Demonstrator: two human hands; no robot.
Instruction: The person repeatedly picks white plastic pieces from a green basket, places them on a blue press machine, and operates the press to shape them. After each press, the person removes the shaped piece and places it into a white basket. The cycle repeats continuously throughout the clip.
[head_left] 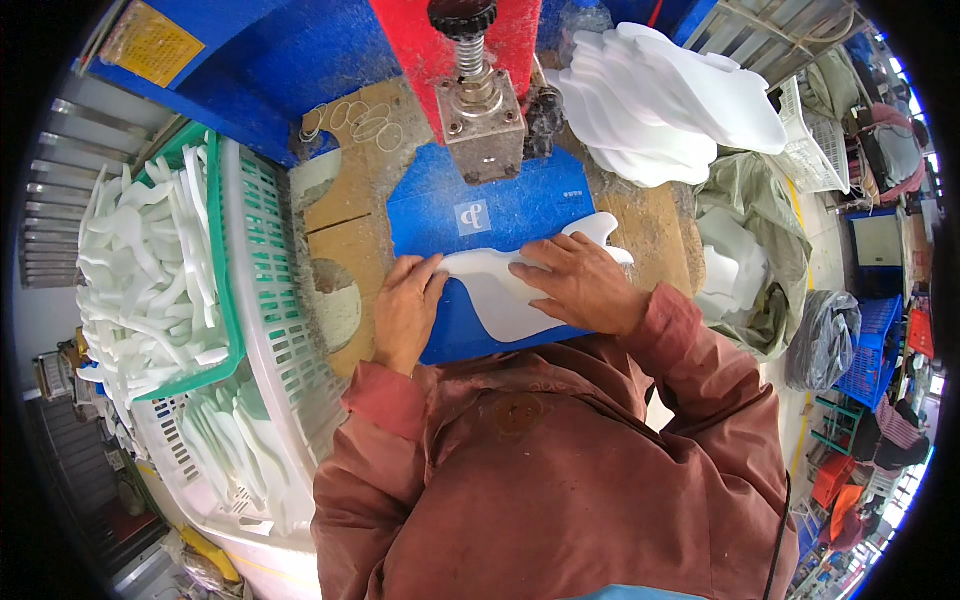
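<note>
A white, curvy-edged flat sheet (500,300) lies across a blue board (430,205) in front of me. Its left tip is between the thumb and fingers of my left hand (405,308). My right hand (585,285) is bent over the sheet's right part, gripping it from above, and covers some of it. Beyond the hand, the sheet's lobed right end (598,228) shows. Over the far part of the board stands a metal press head (482,130) on a red machine arm (400,40), apart from both hands.
Similar white sheets form a tall stack (660,100) at the far right. A green basket (228,330) of narrow white pieces sits on a pale crate (265,220) at left. An olive sack (780,225) stands at right. Thin rings (388,138) lie on the worn worktop (345,215).
</note>
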